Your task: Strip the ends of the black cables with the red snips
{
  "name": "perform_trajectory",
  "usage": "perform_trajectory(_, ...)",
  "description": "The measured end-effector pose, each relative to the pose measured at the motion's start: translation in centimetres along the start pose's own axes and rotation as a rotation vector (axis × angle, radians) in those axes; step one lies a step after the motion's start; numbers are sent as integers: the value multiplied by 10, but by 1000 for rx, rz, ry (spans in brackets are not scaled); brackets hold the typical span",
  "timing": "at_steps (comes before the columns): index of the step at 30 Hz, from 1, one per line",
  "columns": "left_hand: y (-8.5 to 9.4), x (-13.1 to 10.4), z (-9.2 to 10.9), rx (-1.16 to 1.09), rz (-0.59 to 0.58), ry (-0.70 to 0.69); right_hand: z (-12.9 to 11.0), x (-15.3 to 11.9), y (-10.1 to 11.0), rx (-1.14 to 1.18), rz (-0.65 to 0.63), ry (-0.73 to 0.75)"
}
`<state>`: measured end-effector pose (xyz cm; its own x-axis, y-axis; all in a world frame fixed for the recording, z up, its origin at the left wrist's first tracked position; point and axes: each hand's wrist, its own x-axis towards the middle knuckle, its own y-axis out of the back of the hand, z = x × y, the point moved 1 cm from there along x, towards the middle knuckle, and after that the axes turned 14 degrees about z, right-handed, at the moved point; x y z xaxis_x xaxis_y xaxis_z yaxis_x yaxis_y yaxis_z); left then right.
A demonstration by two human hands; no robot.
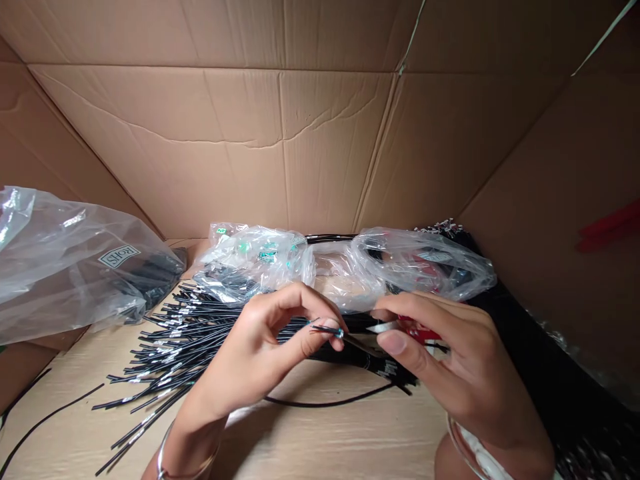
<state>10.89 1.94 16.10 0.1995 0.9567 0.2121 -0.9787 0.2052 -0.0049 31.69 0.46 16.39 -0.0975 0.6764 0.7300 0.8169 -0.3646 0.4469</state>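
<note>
My left hand (265, 350) pinches a thin black cable (359, 345) near its stripped end, between thumb and forefinger. Fine coloured wires (327, 329) fan out to the left over the thumb. Facing it, my right hand (445, 360) has thumb and forefinger closed on a small silvery-white pointed piece (383, 327); its exact kind is unclear. That piece is close to the cable, and I cannot tell whether they touch. Something red (420, 331) shows behind the right fingers, partly hidden. Beneath both hands lies a bundle of black cables (180, 340), with cut ends pointing left.
Clear plastic bags (255, 260) lie along the back, another bag (75, 260) marked RoHS at left. Cardboard walls (225, 153) enclose the wooden table (320, 440). Another mass of black cables (540, 360) runs down the right. A loose black cable (50, 415) lies at left.
</note>
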Motion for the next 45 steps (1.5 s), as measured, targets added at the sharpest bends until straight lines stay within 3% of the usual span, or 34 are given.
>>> perform_trajectory(6,6,6,-4,-163,-25,263,2,4,2,-40,-85,-60)
perform_trajectory(11,7,7,-9,-288,-87,361,-10,20,11,-165,-252,46)
perform_trajectory(16,-2,4,-8,-379,-137,343,-18,35,20,-270,-331,97)
perform_trajectory(29,-17,-8,-2,-385,-102,277,-25,54,33,-294,-481,145)
perform_trajectory(40,-20,-8,2,-289,-98,280,-28,76,33,-306,-660,241)
perform_trajectory(45,-23,-12,3,-309,-106,303,-33,83,32,-332,-753,213)
